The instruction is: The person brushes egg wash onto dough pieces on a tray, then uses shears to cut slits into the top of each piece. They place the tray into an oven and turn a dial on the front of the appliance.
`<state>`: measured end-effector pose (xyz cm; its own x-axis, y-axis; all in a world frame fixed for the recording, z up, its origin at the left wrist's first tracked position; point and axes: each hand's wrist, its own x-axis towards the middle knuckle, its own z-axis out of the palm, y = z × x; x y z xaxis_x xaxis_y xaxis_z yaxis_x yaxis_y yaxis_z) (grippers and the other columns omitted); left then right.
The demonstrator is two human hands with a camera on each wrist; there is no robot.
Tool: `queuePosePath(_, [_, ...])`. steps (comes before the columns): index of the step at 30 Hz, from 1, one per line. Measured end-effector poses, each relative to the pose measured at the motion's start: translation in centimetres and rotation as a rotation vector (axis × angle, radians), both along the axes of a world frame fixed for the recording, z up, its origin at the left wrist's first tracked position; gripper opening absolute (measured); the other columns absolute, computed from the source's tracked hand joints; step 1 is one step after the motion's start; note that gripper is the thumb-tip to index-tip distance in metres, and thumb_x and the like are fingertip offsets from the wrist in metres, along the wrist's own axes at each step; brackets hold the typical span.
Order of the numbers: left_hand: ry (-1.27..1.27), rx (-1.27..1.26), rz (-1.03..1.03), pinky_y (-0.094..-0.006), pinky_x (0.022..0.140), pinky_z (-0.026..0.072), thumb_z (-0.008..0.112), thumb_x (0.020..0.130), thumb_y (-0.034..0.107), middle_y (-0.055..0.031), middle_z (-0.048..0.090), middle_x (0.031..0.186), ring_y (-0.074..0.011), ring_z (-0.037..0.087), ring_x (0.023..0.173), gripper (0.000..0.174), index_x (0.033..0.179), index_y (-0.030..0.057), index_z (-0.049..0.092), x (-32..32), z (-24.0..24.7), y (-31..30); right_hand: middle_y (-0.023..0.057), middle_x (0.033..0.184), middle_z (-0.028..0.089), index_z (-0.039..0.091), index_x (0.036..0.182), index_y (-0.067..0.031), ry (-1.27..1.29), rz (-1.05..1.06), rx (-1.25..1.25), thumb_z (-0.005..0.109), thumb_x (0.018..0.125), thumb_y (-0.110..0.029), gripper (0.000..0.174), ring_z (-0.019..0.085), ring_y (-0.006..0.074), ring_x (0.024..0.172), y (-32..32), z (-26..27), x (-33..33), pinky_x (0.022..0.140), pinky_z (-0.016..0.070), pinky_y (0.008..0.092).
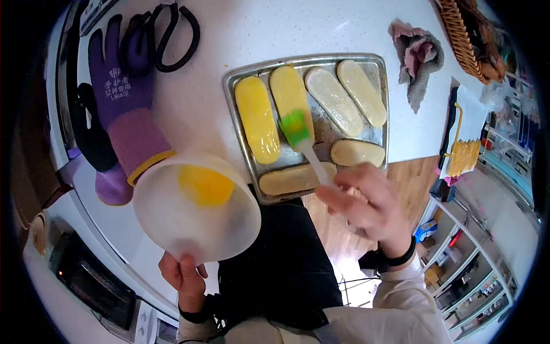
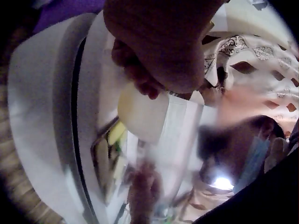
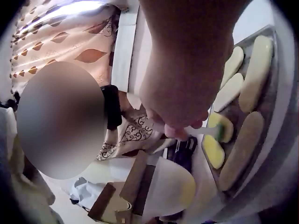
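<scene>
My left hand (image 1: 184, 275) grips the rim of a translucent white bowl (image 1: 229, 243), tilted, with yellow liquid (image 1: 207, 186) in it. My right hand (image 1: 366, 203) pinches the pale handle of a brush (image 1: 312, 160); its green bristles (image 1: 294, 127) touch the second dough piece (image 1: 285, 86) from the left on a metal tray (image 1: 230, 109). The leftmost piece (image 1: 256, 120) is glossy yellow. Several paler oblong pieces (image 1: 358, 153) lie beside them. In the right wrist view the brush (image 3: 203, 131) lies over a piece near the tray's edge.
Purple gloves (image 1: 129, 114) and black-handled scissors (image 1: 175, 40) lie left of the tray. A crumpled cloth (image 1: 418, 60) and a wicker basket (image 1: 458, 40) are at the right. A shelf rack (image 1: 475, 269) stands at the lower right, and an oven (image 1: 94, 281) at the lower left.
</scene>
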<state>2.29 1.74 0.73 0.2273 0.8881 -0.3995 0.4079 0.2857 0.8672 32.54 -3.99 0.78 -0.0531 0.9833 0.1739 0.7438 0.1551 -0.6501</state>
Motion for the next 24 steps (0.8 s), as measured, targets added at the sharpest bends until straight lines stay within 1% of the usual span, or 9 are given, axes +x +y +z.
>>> queuePosePath(7, [-0.027,0.021,-0.014,-0.0194,0.03,0.0284,0.046,0.087,0.04,-0.0056,0.053,0.059,-0.0079,0.042,0.034,0.043,0.081,-0.0028,0.052,0.0,-0.3,-0.4,0.007,0.08,0.051,0.063,0.084,-0.0055,0.067,-0.012,-0.067,0.065,0.058,-0.008,0.027,0.05,0.0189,0.063,-2.3,2.2,-0.4,0.051,0.041,0.0264])
queuePosePath(11, [0.022,0.015,-0.027,-0.0196,0.03,0.0281,0.045,0.088,0.037,-0.0058,0.053,0.06,-0.0078,0.042,0.034,0.041,0.081,-0.003,0.052,0.2,-0.1,-0.5,0.006,0.08,0.051,0.064,0.087,-0.0068,0.074,-0.186,0.023,0.067,0.059,-0.005,0.029,0.052,0.0196,0.064,-0.6,1.4,-0.3,0.053,0.0417,0.0268])
queuePosePath(12, [0.02,0.019,-0.031,-0.0196,0.03,0.0281,0.045,0.088,0.037,-0.0058,0.053,0.06,-0.0078,0.042,0.034,0.041,0.081,-0.003,0.052,0.2,-0.1,-0.6,0.0056,0.08,0.051,0.064,0.088,-0.0078,0.07,-0.157,0.046,0.067,0.059,-0.005,0.029,0.051,0.0194,0.065,0.0,0.5,-0.1,0.053,0.0415,0.0268])
queuePosePath(14, [-0.067,0.021,-0.036,-0.0194,0.025,0.0269,0.049,0.086,0.032,-0.0076,0.055,0.067,-0.0082,0.038,0.031,0.038,0.093,-0.0055,0.051,-0.3,-0.2,-0.8,0.005,0.079,0.051,0.063,0.09,-0.0098,0.09,-0.102,0.065,0.067,0.061,-0.007,0.03,0.051,0.0184,0.065,0.1,-0.4,-0.4,0.052,0.041,0.0269])
queuePosePath(17, [-0.092,0.069,-0.026,-0.0198,0.025,0.0265,0.049,0.087,0.032,-0.0066,0.054,0.062,-0.0078,0.037,0.03,0.038,0.092,-0.0059,0.051,-0.2,-0.5,-0.7,0.0055,0.079,0.051,0.063,0.09,-0.009,0.105,-0.03,-0.081,0.067,0.06,-0.009,0.029,0.051,0.0185,0.064,-1.8,0.0,-0.8,0.052,0.0413,0.0269])
queuePosePath(19, [-0.067,0.061,-0.028,-0.0199,0.025,0.0263,0.049,0.087,0.032,-0.0063,0.053,0.06,-0.0077,0.037,0.03,0.038,0.091,-0.0057,0.051,-0.5,-0.8,-0.8,0.0054,0.078,0.051,0.063,0.089,-0.007,0.13,-0.045,-0.062,0.066,0.063,-0.012,0.027,0.051,0.0179,0.064,-3.1,0.4,-0.8,0.051,0.0406,0.0272])
queuePosePath(21, [-0.046,0.052,-0.027,-0.02,0.026,0.026,0.049,0.087,0.032,-0.0059,0.052,0.058,-0.0076,0.037,0.03,0.038,0.091,-0.0055,0.051,-0.5,-0.8,-0.8,0.0054,0.074,0.053,0.06,0.088,-0.0044,0.22,-0.126,-0.005,0.061,0.075,-0.015,0.017,0.053,0.0166,0.064,-4.1,1.1,-0.7,0.052,0.0415,0.0268])
queuePosePath(22, [-0.036,0.049,-0.053,-0.02,0.028,0.0264,0.047,0.087,0.035,-0.0052,0.052,0.058,-0.0074,0.039,0.032,0.039,0.085,-0.0035,0.052,-0.3,-0.7,-0.7,0.0054,0.074,0.053,0.06,0.088,-0.0044,0.218,-0.121,-0.005,0.061,0.075,-0.015,0.017,0.053,0.0166,0.064,-4.4,1.3,-1.0,0.052,0.0415,0.0268])
queuePosePath(24, [-0.026,0.054,-0.075,-0.02,0.031,0.0268,0.046,0.088,0.037,-0.0045,0.052,0.058,-0.0072,0.041,0.033,0.04,0.08,-0.0015,0.053,0.0,-0.5,-0.6,0.0067,0.071,0.056,0.055,0.086,-0.0039,0.452,-0.506,0.219,0.051,0.087,-0.021,0.018,0.054,0.016,0.058,-5.1,1.6,-1.6,0.052,0.043,0.0273])
